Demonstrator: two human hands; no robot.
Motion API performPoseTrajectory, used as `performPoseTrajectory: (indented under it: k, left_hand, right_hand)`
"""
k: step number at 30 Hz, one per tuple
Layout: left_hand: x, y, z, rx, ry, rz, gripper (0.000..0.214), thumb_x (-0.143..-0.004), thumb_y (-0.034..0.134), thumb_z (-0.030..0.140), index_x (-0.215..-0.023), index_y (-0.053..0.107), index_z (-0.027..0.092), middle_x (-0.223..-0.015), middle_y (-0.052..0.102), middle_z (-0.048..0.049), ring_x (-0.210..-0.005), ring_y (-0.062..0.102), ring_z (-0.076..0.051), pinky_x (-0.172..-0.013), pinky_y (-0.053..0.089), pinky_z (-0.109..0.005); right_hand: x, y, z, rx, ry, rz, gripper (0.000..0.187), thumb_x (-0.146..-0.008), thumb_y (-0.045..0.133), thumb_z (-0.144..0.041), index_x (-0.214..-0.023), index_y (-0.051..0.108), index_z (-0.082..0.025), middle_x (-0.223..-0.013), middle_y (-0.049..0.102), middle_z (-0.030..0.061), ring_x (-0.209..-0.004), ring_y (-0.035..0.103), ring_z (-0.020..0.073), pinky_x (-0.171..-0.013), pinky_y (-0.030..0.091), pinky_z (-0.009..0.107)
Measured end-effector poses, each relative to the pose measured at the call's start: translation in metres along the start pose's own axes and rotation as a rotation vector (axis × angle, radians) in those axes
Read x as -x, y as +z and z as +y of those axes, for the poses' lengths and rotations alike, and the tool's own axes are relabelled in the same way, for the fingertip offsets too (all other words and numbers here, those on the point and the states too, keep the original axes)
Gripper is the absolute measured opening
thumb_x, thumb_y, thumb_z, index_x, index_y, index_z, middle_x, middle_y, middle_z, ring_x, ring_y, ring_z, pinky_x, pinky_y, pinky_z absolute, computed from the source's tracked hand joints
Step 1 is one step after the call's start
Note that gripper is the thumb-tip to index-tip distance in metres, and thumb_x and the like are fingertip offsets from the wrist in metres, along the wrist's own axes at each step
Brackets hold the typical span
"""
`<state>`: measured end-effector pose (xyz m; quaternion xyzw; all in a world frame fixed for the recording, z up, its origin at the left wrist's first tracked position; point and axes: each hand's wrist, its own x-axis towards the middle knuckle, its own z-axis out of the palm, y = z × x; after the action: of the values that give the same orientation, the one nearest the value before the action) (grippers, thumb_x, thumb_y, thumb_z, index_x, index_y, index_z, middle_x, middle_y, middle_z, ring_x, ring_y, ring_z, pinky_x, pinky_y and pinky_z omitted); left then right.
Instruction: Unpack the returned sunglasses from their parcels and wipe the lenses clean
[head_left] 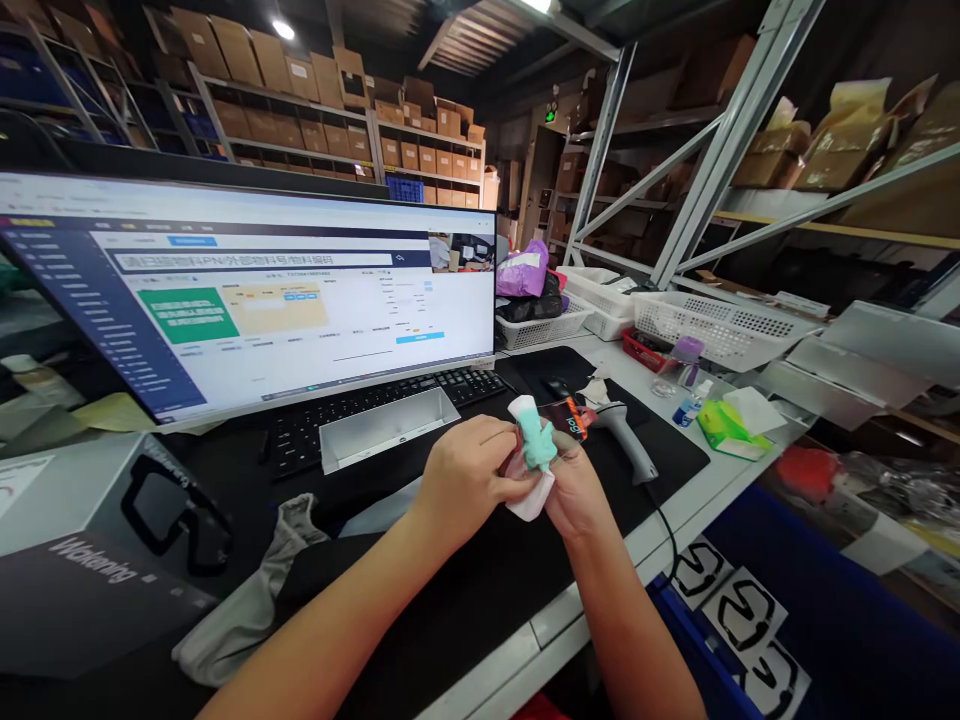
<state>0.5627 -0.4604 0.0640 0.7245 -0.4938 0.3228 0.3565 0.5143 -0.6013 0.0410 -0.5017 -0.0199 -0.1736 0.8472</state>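
Note:
Both my hands meet over the black desk mat (465,590), in front of the keyboard. My left hand (463,478) is closed, its fingers pinching a small mint-green item (537,446) wrapped in clear white packaging (529,497). My right hand (577,487) is closed under the same packet and holds it from the right. A white rounded end of the packet (523,405) sticks up above my fingers. Just behind my hands a grey handheld barcode scanner (628,437) lies on the mat, beside a small dark label with orange print (568,418).
A wide monitor (247,290) with a software page and a black keyboard (375,410) stand at the left. White plastic baskets (712,325), a small bottle (679,365) and a green tissue pack (724,428) are at the right. A box (82,550) sits near left. Shelves of cartons fill the background.

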Motion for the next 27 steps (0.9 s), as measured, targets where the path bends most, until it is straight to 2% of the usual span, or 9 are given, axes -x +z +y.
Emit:
performPoseTrajectory:
  k: [3, 8, 11, 15, 21, 27]
  left_hand:
    - [0.001, 0.001, 0.004, 0.002, -0.024, 0.015, 0.022, -0.088, 0.070, 0.025, -0.073, 0.055, 0.019, -0.080, 0.067, -0.0035, -0.076, 0.059, -0.019, -0.069, 0.048, -0.031]
    - [0.001, 0.001, 0.004, 0.068, -0.069, -0.046, 0.025, -0.086, 0.070, 0.021, -0.069, 0.052, 0.019, -0.076, 0.062, -0.0022, -0.074, 0.056, -0.018, -0.068, 0.046, -0.030]
    - [-0.001, -0.002, 0.001, 0.096, -0.068, -0.054, 0.028, -0.085, 0.070, 0.020, -0.068, 0.049, 0.019, -0.077, 0.062, -0.0016, -0.075, 0.055, -0.017, -0.069, 0.045, -0.030]
    - [-0.005, -0.005, -0.001, 0.110, -0.004, -0.058, 0.031, -0.086, 0.070, 0.021, -0.066, 0.046, 0.020, -0.070, 0.056, 0.0006, -0.071, 0.050, -0.017, -0.068, 0.042, -0.030]
    - [-0.008, -0.011, -0.002, 0.161, 0.022, -0.144, 0.023, -0.083, 0.065, 0.012, -0.069, 0.049, 0.020, -0.071, 0.055, 0.0015, -0.072, 0.047, -0.016, -0.069, 0.041, -0.028]
    - [-0.008, -0.013, -0.006, 0.137, 0.039, -0.128, 0.022, -0.084, 0.065, 0.014, -0.069, 0.051, 0.020, -0.071, 0.056, 0.0009, -0.074, 0.052, -0.017, -0.073, 0.045, -0.029]
  right_hand:
    - [-0.002, -0.003, 0.002, 0.074, -0.045, 0.002, 0.026, -0.070, 0.086, -0.032, -0.094, 0.080, -0.026, -0.108, 0.076, 0.0042, -0.086, 0.070, 0.0194, -0.077, 0.058, 0.030]
    - [-0.003, 0.003, 0.002, 0.104, -0.100, 0.018, 0.012, -0.071, 0.083, -0.027, -0.082, 0.080, -0.022, -0.086, 0.076, 0.0018, -0.081, 0.070, 0.0195, -0.073, 0.057, 0.029]
    - [-0.005, 0.010, 0.002, 0.058, -0.123, 0.053, 0.012, -0.069, 0.084, -0.026, -0.079, 0.079, -0.021, -0.078, 0.075, 0.0004, -0.075, 0.069, 0.0187, -0.071, 0.056, 0.030]
    - [-0.011, 0.012, 0.000, 0.010, -0.125, 0.074, 0.020, -0.062, 0.089, -0.026, -0.078, 0.077, -0.021, -0.072, 0.073, -0.0008, -0.068, 0.068, 0.0178, -0.067, 0.056, 0.030]
    - [-0.014, 0.011, -0.007, -0.066, -0.171, 0.135, 0.046, -0.048, 0.093, -0.017, -0.087, 0.070, -0.023, -0.069, 0.071, -0.0057, -0.055, 0.061, 0.0093, -0.054, 0.047, 0.019]
    - [-0.014, 0.022, -0.006, -0.122, -0.165, 0.147, 0.052, -0.047, 0.092, -0.015, -0.087, 0.059, -0.023, -0.066, 0.068, -0.0085, -0.052, 0.058, 0.0073, -0.053, 0.045, 0.017]
